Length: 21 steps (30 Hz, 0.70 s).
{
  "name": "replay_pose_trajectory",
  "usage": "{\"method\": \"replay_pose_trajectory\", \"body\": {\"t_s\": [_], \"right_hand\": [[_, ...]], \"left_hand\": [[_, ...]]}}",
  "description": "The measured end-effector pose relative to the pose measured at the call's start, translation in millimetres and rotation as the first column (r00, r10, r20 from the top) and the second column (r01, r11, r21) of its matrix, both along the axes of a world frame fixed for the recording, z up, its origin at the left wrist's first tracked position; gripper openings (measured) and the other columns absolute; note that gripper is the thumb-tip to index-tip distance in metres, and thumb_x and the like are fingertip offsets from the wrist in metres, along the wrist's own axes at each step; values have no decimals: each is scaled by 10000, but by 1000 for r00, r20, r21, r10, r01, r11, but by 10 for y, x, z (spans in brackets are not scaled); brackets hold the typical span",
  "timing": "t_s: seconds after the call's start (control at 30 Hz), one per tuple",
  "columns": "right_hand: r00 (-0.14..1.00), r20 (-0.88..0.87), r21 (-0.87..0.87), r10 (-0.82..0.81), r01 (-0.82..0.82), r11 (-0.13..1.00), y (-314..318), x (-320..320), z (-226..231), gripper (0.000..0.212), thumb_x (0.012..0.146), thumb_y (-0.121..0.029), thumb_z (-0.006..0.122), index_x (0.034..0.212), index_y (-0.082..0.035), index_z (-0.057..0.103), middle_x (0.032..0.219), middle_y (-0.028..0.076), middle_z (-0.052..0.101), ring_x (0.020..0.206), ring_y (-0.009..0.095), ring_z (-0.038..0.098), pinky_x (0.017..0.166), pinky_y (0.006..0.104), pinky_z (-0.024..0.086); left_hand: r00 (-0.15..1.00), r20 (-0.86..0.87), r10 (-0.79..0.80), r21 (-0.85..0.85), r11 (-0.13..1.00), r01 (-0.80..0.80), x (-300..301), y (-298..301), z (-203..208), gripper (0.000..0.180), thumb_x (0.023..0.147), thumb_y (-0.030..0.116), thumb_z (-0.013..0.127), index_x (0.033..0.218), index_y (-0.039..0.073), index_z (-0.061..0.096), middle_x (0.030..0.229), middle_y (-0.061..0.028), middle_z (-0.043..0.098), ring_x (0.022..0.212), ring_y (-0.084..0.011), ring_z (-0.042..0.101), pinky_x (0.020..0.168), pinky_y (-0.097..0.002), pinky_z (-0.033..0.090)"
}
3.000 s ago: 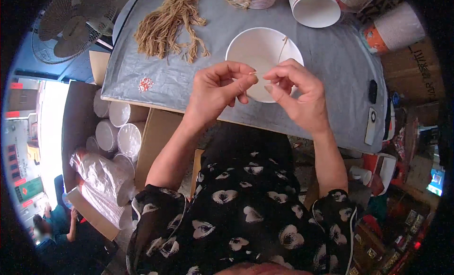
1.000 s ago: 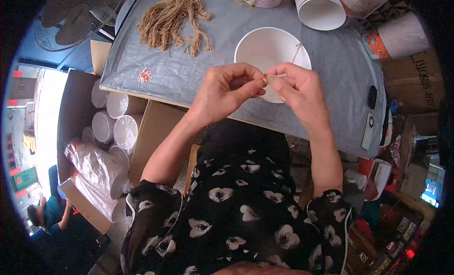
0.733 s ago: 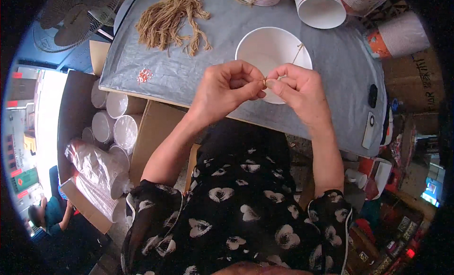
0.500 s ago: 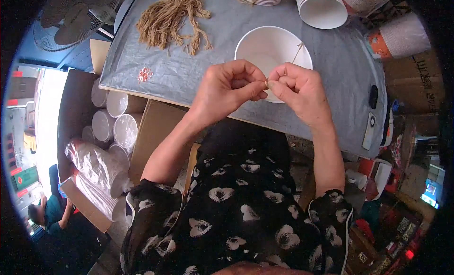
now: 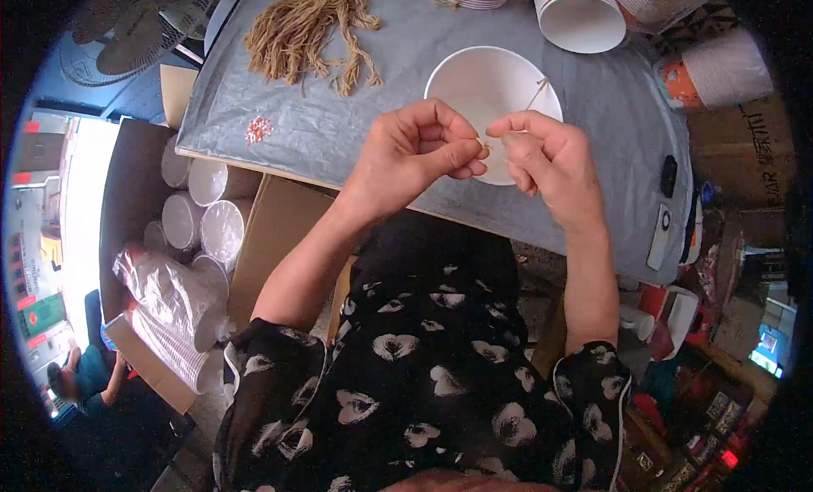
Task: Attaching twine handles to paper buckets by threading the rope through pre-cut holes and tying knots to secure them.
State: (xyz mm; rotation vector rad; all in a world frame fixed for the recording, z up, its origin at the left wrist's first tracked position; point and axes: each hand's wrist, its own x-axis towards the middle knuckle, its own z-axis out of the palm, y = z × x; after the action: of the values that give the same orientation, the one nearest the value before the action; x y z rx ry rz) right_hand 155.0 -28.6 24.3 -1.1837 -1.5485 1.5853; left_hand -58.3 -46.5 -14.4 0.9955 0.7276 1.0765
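A thin tan string [image 5: 535,92] was pinched between the fingertips of both hands above a white paper bowl [image 5: 474,85]. The left hand [image 5: 415,153] was closed, thumb pressed against forefinger on the string's near end. The right hand [image 5: 550,157] was curled likewise, its fingertips meeting those of the left hand just over the bowl's near rim. From the pinch, the string was seen running up and right across the bowl's inside.

The bowl was set on the grey-covered desk [image 5: 339,124], close to the near edge, which was overhung by both wrists. A bare stretch of covering was left to the bowl's left, broken only by a small heap of red beads [image 5: 258,129] near the left corner. Farther back, a bundle of tan cords [image 5: 309,30] was spread toward the far edge. Beyond the bowl, a white paper cup [image 5: 580,18] was lying on its side, well apart from the hands. Near the right edge, a small dark object [image 5: 668,175] was lying flat. Below the left edge, stacked plastic-wrapped cups [image 5: 203,225] were packed in cardboard boxes.
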Motion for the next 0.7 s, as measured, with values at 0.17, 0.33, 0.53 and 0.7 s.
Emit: {"method": "replay_pose_trajectory", "body": {"t_s": [0.17,0.33,0.53,0.7], "right_hand": [[998,61,75,20,-25,997,-19,-65,33,187,958,-163,656,1049,0,665,697,-42,587,574,21,475,507,193,380],[997,71,117,11,-19,993,-10,-99,-9,140,935,-120,680,1009,-2,670,704,-45,603,576,12,470,505,187,373],[999,-7,48,-31,31,998,-10,-83,-22,111,929,-126,686,962,-20,683,702,-38,630,566,-1,463,495,176,346],[994,-84,15,-69,71,997,-1,-113,-42,136,927,-150,691,938,-15,687,735,1,678,550,0,450,480,178,338]], "left_hand": [[1000,-9,-8,-9,1000,8,-5,13,-5,74,940,28,665,974,-22,624,888,-72,701,824,-155,721,720,-251,595],[999,-38,-5,21,1000,6,4,14,12,80,939,38,670,966,-21,622,883,-72,702,823,-154,721,719,-252,596],[999,-7,-40,-8,999,40,-21,11,9,84,952,43,648,985,-19,602,929,-112,712,866,-173,719,752,-269,592],[997,-5,-79,-51,996,79,-41,17,10,112,968,60,629,1039,-16,588,996,-142,714,906,-192,716,774,-277,583]]}}
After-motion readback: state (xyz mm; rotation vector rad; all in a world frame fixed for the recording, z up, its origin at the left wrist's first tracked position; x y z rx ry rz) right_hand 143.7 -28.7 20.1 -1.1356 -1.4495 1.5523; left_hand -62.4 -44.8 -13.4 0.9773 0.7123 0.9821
